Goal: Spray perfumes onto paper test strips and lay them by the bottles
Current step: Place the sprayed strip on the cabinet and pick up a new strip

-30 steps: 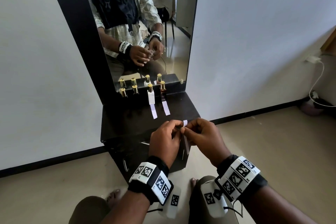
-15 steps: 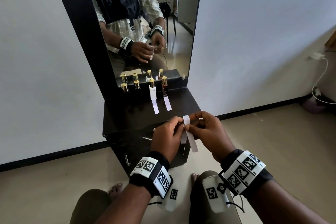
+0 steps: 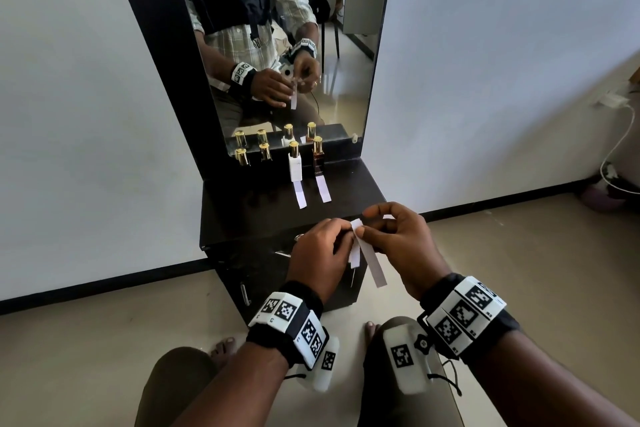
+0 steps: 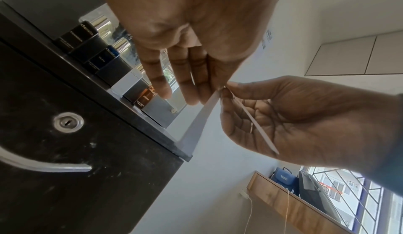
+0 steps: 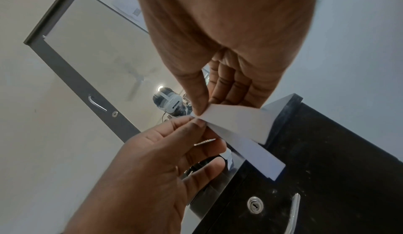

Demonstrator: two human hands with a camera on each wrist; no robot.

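Observation:
Both hands meet in front of the black cabinet (image 3: 349, 191). My left hand (image 3: 343, 236) pinches the top of a small bunch of white paper strips (image 3: 354, 255). My right hand (image 3: 367, 229) pinches one longer strip (image 3: 373, 262) that fans out to the right from the same point. The right wrist view shows the two strips (image 5: 240, 122) crossing at the pinch. Gold-capped perfume bottles line the mirror's foot: two dark ones (image 3: 242, 157), a white one (image 3: 295, 165) and a brown one (image 3: 318, 161). A strip (image 3: 300, 196) lies before the white bottle, another (image 3: 323, 188) before the brown one.
The mirror (image 3: 277, 45) stands on the cabinet's back edge and reflects me. The cabinet front has a lock (image 4: 68, 122) and a metal handle (image 4: 43, 165). My knees and bare feet are below the hands. A charger cable (image 3: 616, 135) hangs on the right wall.
The strips were bunched and mostly hidden between my fingers. One strip has since come away and now hangs out to the right from my right hand's pinch.

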